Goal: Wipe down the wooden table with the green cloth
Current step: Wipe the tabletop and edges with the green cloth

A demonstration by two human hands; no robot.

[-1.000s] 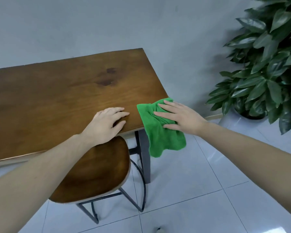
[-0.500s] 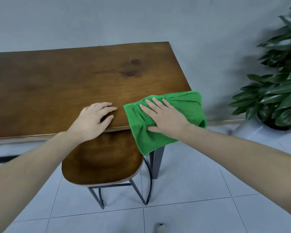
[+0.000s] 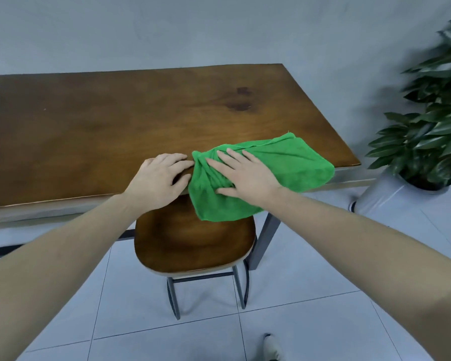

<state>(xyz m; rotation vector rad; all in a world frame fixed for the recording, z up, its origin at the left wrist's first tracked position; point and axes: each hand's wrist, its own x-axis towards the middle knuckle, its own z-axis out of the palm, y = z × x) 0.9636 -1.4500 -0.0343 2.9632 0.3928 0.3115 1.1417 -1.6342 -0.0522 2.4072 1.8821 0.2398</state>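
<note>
Flat-fingered right hand [image 3: 245, 178] presses green cloth [image 3: 284, 162] on wooden table [image 3: 115, 126] near edge, left hand [image 3: 159, 178] resting spread, holding nothing; most tabletop likely unwiped.

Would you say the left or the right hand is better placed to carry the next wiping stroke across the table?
The right hand, probably: it lies flat on the green cloth at the wooden table's near edge. The left hand rests bare on the wood beside the cloth, seemingly only bracing.
</note>
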